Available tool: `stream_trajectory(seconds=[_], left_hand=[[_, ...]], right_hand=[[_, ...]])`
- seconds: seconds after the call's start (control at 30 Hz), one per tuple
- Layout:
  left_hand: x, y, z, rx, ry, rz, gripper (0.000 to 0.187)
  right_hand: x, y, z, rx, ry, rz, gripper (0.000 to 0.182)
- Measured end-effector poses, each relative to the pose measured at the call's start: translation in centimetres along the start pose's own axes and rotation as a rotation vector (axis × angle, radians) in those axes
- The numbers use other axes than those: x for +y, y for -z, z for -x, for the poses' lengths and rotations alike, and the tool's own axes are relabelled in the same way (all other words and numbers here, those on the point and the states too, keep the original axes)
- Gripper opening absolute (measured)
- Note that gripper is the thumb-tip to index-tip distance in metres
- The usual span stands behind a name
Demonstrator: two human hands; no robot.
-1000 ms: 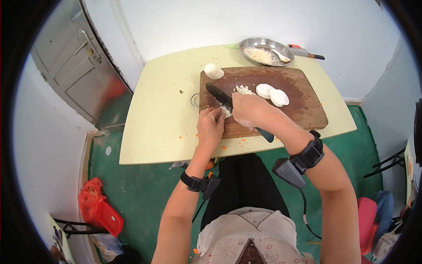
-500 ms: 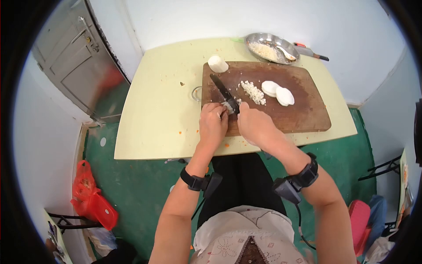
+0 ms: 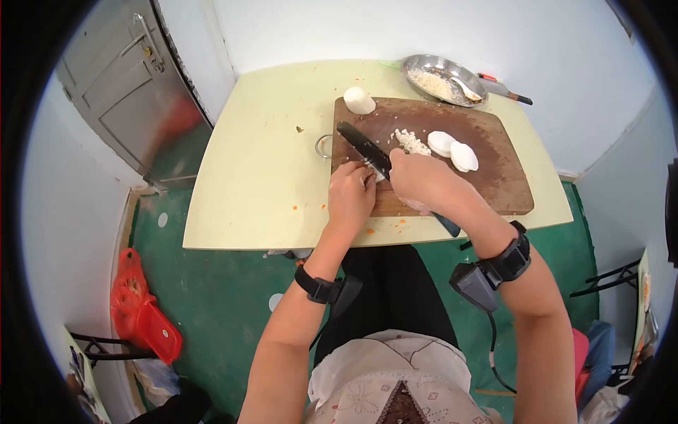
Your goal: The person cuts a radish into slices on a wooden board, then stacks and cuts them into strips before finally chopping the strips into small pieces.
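My right hand (image 3: 432, 182) is wrapped round the handle of a kitchen knife (image 3: 361, 144) with a dark blade. The blade slants across the left part of a wooden cutting board (image 3: 487, 189). Beside the blade, the bent fingers of my left hand (image 3: 351, 196) press on a small white vegetable piece (image 3: 380, 175), mostly hidden by the fingers. A pile of white diced bits (image 3: 410, 142) lies just beyond my right hand. Round white slices (image 3: 453, 150) overlap to its right. A thick white vegetable chunk (image 3: 359, 102) stands at the board's far left corner.
A metal dish (image 3: 452, 69) with pale chopped food and a white spoon stands at the back right. Next to it lies another knife (image 3: 504, 90). Orange scraps dot the pale yellow table (image 3: 261, 162). A metal ring (image 3: 323, 146) shows at the board's left edge.
My right hand and the knife have moved up and to the right, and the knife's handle end now shows behind the hand. My left hand stays at the white piece. The view has shifted slightly.
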State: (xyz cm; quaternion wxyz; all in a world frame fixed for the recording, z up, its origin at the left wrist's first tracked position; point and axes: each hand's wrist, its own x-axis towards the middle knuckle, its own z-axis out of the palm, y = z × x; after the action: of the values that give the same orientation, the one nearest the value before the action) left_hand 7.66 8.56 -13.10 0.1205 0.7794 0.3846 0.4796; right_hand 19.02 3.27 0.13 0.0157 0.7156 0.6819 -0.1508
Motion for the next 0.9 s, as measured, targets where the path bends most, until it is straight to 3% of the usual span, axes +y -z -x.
stream_trajectory(seconds=[0.03, 0.17, 0.27, 0.47, 0.6, 0.7, 0.73, 0.9], left_hand=[[-0.1, 0.0, 0.0, -0.007, -0.011, 0.003, 0.01], [0.1, 0.0, -0.2, -0.01, 0.021, 0.023, 0.009], [0.2, -0.1, -0.2, 0.001, 0.022, 0.034, 0.009], [0.2, 0.3, -0.4, -0.012, -0.038, -0.004, 0.009], [-0.2, 0.1, 0.1, 0.01, -0.053, 0.009, 0.009], [-0.2, 0.1, 0.1, 0.011, -0.038, 0.011, 0.009], [-0.2, 0.0, 0.1, 0.006, -0.032, 0.009, 0.009], [0.4, 0.3, 0.0, -0.01, 0.012, 0.019, 0.008]], right_hand=[[0.1, -0.2, 0.0, 0.043, 0.04, 0.048, 0.024], [-0.5, 2.3, -0.4, -0.186, -0.061, -0.06, 0.017], [-0.3, 1.7, -0.3, -0.163, -0.065, -0.087, 0.017], [0.7, -4.4, 0.9, 0.201, 0.058, -0.044, 0.018], [1.3, -1.0, -0.2, -0.022, -0.071, -0.289, 0.021], [1.6, 1.3, -0.9, -0.186, -0.085, -0.241, 0.021], [2.0, 0.9, -1.7, -0.234, 0.056, -0.045, 0.021], [0.2, 2.6, -0.6, -0.243, 0.078, 0.045, 0.017]])
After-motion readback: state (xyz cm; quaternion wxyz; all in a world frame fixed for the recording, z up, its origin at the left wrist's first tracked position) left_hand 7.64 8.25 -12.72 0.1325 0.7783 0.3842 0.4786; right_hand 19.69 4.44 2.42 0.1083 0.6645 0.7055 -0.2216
